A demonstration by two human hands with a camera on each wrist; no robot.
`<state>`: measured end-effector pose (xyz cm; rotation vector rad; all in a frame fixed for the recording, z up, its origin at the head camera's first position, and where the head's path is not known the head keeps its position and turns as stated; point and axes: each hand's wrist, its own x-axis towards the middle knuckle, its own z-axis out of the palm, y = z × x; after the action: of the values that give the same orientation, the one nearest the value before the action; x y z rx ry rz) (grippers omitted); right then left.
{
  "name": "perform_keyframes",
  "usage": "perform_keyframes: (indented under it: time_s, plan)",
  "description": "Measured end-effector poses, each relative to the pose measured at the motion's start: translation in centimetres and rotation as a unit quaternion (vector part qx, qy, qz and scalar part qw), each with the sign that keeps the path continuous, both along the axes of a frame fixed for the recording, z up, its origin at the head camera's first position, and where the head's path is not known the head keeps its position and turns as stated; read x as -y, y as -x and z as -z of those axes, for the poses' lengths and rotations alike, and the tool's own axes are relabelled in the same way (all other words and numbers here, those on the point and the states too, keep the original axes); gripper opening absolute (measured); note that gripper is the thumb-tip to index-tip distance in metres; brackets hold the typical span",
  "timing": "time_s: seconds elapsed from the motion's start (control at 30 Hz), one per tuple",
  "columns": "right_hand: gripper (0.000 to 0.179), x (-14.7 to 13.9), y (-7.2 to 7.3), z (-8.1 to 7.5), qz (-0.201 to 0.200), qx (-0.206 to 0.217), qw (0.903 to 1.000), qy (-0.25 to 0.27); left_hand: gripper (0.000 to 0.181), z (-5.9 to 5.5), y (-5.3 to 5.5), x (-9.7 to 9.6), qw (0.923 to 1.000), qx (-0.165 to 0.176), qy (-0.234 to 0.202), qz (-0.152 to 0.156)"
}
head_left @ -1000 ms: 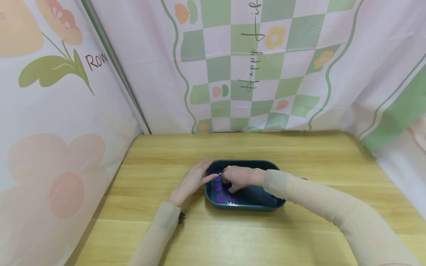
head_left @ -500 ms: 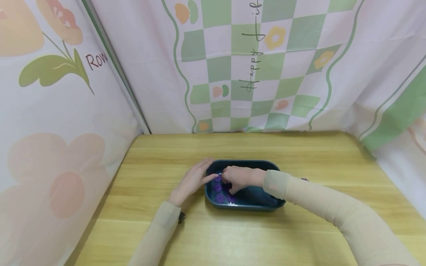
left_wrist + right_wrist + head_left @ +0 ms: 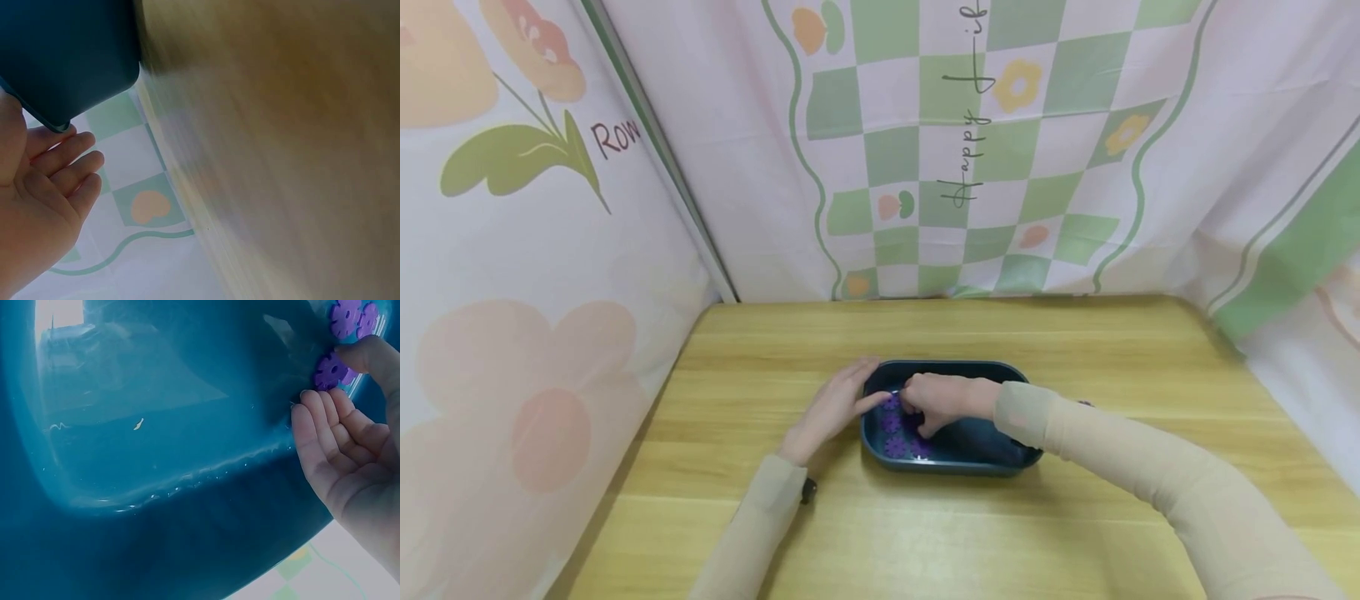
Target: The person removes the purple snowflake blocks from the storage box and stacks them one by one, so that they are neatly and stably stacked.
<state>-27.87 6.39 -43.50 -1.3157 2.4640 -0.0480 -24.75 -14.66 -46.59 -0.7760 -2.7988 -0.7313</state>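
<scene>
A dark teal oblong tub (image 3: pixel 981 468) stands on the table. Flat purple notched discs (image 3: pixel 891 425) lie in rows on the floor of its left end. My right hand (image 3: pixel 942 398) reaches down inside; in the right wrist view its thumb and fingertips pinch a purple notched disc (image 3: pixel 331 370), with more discs close by. My left hand (image 3: pixel 831 408) rests at the tub's left end, the thumb lying over the rim and the fingers along the outside by the far corner. In the left wrist view those fingers (image 3: pixel 78 165) look relaxed beside the tub wall.
The wooden table (image 3: pixel 775 350) runs back to a printed cloth curtain (image 3: pixel 895 150), with another patterned cloth (image 3: pixel 512 250) on the left. A small purplish thing (image 3: pixel 1086 403) shows just behind the right sleeve. A black device (image 3: pixel 808 490) sits at the left wrist.
</scene>
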Motion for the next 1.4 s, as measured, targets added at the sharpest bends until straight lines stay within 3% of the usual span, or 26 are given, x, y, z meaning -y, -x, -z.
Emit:
perform_keyframes:
  time_s: [0.93, 1.13, 1.4]
  plan:
    - [0.030, -1.7, 0.0, -1.7, 0.003, -0.014, 0.9999, -0.010, 0.064, -0.2, -0.2, -0.3, 0.9998, 0.011, 0.010, -0.012]
    - [0.027, -2.3, -0.1, -2.7, -0.007, -0.027, 0.9996, 0.004, 0.065, -0.1, -0.2, -0.3, 0.9997, 0.018, 0.006, -0.013]
    - [0.028, -3.2, -0.2, -3.8, 0.004, -0.010, 0.9999, 0.003, 0.064, -0.2, -0.2, -0.3, 0.9997, 0.019, -0.001, -0.013]
